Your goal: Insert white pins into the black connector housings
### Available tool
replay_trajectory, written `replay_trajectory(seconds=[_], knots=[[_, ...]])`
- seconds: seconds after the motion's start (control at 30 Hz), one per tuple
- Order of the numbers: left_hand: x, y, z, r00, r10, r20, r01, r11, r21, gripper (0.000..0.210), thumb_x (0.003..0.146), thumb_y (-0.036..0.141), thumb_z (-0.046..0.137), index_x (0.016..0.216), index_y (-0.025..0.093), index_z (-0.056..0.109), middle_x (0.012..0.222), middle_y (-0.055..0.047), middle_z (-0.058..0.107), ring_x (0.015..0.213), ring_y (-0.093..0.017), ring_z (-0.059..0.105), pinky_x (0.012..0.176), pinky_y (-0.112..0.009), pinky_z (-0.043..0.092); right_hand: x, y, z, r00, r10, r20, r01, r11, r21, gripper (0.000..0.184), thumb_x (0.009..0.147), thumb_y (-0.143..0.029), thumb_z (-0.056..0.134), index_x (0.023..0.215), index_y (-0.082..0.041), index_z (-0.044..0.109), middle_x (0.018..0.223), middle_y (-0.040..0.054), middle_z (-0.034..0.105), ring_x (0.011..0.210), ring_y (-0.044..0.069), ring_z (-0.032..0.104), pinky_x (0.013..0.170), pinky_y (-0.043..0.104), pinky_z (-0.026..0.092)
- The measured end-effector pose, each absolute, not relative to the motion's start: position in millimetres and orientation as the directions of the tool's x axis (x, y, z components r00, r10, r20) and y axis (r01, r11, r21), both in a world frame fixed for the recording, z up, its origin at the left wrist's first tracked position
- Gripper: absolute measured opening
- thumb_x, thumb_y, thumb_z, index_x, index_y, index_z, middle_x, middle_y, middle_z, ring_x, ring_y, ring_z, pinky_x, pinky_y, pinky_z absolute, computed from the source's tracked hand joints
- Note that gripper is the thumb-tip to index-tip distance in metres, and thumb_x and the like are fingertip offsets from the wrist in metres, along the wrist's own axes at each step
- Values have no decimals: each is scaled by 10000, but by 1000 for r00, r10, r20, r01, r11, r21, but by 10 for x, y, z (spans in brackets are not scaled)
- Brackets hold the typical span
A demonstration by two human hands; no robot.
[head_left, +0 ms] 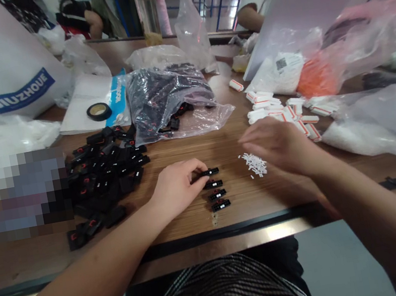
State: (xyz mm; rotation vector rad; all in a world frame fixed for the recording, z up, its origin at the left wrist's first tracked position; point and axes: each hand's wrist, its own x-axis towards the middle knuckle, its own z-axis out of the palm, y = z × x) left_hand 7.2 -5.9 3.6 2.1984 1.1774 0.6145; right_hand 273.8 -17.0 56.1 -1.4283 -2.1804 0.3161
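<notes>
My left hand (180,187) pinches a small black plastic connector housing (211,171) between thumb and fingers, at the far end of a short column. Three more black connector housings (218,195) lie below it on the wooden table, each with white dots on its face. A small heap of tiny white pegs (255,164) is to the right of the column. Over the right side of that heap hovers my right hand (277,144), smeared by motion. Its fingertips are blurred, and whether they hold anything cannot be made out.
A pile of black connectors (109,168) spreads at left, near a clear bag of black parts (169,97). Black tape (98,111) lies on papers. White pieces with orange stripes (267,105) are heaped behind my right hand. Plastic bags (384,120) fill the right side.
</notes>
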Motion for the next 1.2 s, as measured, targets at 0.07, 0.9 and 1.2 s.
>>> replay_trajectory(seconds=[0.07,0.9,1.2], knots=[[74,-56,23,504,854,128,595,-451,666,81,825,249,709,903,234,699,627,46,570,585,-127,503,587,-264,350,3036,-132,533,-227,962,152,891,268,-366,167,854,-331,619,834,-263,770,896,52,753,831,239,670,772,406,501],[85,-68,80,500,860,100,590,-423,688,90,812,213,706,900,220,694,637,50,545,593,-121,485,600,-262,333,2854,-290,524,-168,982,81,908,187,-376,201,866,-339,587,773,-219,718,777,30,724,694,188,638,669,329,456],[83,-80,80,506,855,118,578,-437,689,90,813,199,708,898,224,692,645,49,568,610,-127,510,632,-272,382,2165,-188,372,-489,860,143,738,496,-457,111,913,-258,595,857,-201,672,932,52,666,915,214,560,873,404,426]])
